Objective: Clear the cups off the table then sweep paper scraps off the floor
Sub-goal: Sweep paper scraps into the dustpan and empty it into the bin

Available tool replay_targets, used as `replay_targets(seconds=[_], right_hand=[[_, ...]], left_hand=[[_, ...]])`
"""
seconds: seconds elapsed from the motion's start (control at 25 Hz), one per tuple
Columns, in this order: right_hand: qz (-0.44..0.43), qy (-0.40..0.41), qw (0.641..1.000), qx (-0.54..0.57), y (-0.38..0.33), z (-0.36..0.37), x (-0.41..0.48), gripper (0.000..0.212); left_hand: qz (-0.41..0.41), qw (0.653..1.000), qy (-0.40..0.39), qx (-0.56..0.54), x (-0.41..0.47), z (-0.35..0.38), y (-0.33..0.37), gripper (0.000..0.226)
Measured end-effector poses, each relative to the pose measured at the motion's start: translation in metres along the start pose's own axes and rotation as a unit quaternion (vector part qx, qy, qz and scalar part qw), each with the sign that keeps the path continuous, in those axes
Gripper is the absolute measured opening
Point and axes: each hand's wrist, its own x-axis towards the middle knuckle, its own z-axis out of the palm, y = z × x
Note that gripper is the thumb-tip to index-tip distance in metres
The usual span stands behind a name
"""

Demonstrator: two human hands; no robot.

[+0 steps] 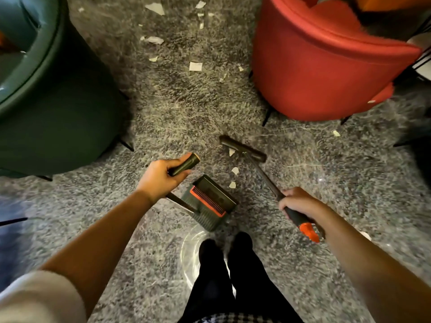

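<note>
While the left hand [161,178] is wrapped round the top of the dustpan handle [186,164], the right hand [298,202] grips the broom [263,173] just above its orange end, so both hands are full. The dustpan [220,194], with a red comb [207,202] across it, sits on the speckled grey floor [186,113] right in front of the person's shoes [210,247]. The broom head [242,148] rests further out, with three paper scraps [235,170] between it and the pan, the farthest right against the head. Loads more lie scattered further up, between the green armchair [58,108] and the red armchair [314,66].
</note>
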Motion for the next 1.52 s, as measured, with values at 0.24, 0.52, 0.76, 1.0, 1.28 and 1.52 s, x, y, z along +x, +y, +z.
replay_targets(seconds=[0.24, 0.52, 0.76, 1.0, 1.28, 1.52], right_hand=[[-0.005, -0.071, 0.997, 0.036, 0.042, 0.026, -0.048, 0.062], [0.010, -0.139, 0.979, 0.148, 0.050, 0.030, -0.086, 0.051], [0.028, -0.154, 0.957, 0.245, 0.050, 0.006, -0.109, 0.047], [-0.022, -0.077, 0.979, 0.186, 0.033, 0.023, -0.118, 0.052], [0.000, -0.037, 0.976, 0.213, -0.044, 0.013, -0.090, 0.020], [-0.013, -0.035, 0.965, 0.258, -0.123, -0.028, -0.056, 0.011]], left_hand=[[0.005, 1.000, 0.005, 0.004, 0.005, 0.000, -0.004, 0.032], [0.000, 1.000, 0.009, 0.013, 0.001, 0.002, -0.007, 0.031], [0.016, 1.000, -0.006, 0.003, -0.005, 0.003, -0.010, 0.039], [0.033, 0.999, -0.020, 0.023, -0.014, 0.007, -0.009, 0.035], [0.015, 0.996, 0.080, -0.044, -0.005, -0.034, -0.020, 0.035], [0.009, 0.988, 0.147, -0.054, 0.047, -0.084, -0.023, 0.044]])
